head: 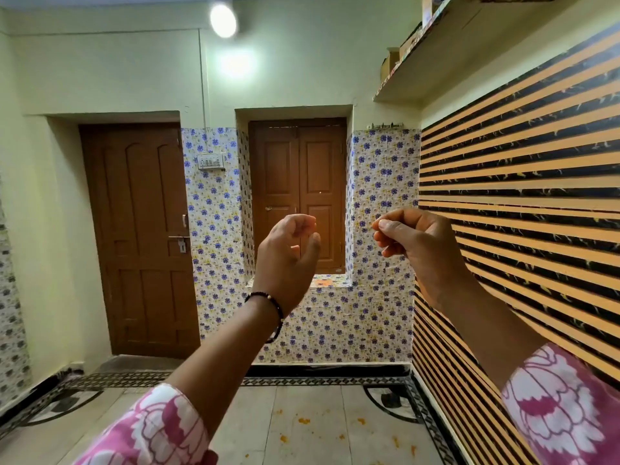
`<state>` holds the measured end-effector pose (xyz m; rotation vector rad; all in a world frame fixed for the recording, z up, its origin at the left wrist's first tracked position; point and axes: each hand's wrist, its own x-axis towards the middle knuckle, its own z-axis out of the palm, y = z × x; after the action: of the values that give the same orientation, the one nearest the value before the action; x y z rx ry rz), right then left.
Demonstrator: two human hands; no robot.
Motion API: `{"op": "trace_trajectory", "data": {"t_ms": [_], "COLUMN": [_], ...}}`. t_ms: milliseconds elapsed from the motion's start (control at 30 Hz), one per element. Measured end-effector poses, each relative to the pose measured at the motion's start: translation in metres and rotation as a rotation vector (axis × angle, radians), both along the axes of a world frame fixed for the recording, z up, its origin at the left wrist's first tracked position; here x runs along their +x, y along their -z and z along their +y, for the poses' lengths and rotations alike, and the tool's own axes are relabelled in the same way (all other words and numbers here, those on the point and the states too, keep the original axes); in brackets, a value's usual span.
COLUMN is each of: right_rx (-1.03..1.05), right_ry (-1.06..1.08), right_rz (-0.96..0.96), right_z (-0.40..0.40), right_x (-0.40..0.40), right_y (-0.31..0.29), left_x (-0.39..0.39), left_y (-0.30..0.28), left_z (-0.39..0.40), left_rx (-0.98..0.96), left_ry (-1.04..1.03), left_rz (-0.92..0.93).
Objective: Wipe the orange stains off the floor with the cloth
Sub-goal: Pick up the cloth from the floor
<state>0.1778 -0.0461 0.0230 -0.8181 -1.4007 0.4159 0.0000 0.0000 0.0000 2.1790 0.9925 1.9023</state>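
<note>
Nearest us, our pink-and-white flower-print sleeves [157,427] run off the bottom edge, so our elbows are cut off. Between them, small orange stains [304,421] dot the pale grey stone floor [312,401]; we see no cloth anywhere. Our 2 hands are raised in front of the far wall. The left hand [291,255], with a dark bead bracelet [271,305] at its wrist, curls loosely and holds nothing. The right hand [407,238] presses thumb to forefinger; whether anything sits in that pinch we cannot tell. Behind them stand a brown panelled wooden door [141,236] and brown wooden window shutters [298,189].
</note>
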Motion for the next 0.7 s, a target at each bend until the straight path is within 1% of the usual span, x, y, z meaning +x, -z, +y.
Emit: {"op": "trace_trajectory", "data": {"t_ms": [267, 433, 700], "right_rx": [-0.018, -0.091, -0.318], "right_ry": [-0.028, -0.056, -0.141], "right_rz": [0.057, 0.070, 0.176], "right_z": [0.031, 0.065, 0.162], "right_x": [0.027, 0.042, 0.022], "right_y": [0.026, 0.056, 0.119], "left_x": [0.016, 0.019, -0.007], "left_y": [0.031, 0.059, 0.132], "left_z": [0.030, 0.055, 0.123], "left_rx": [-0.048, -0.142, -0.354], "left_ry": [-0.052, -0.065, -0.104], "left_rz": [0.013, -0.021, -0.047]}}
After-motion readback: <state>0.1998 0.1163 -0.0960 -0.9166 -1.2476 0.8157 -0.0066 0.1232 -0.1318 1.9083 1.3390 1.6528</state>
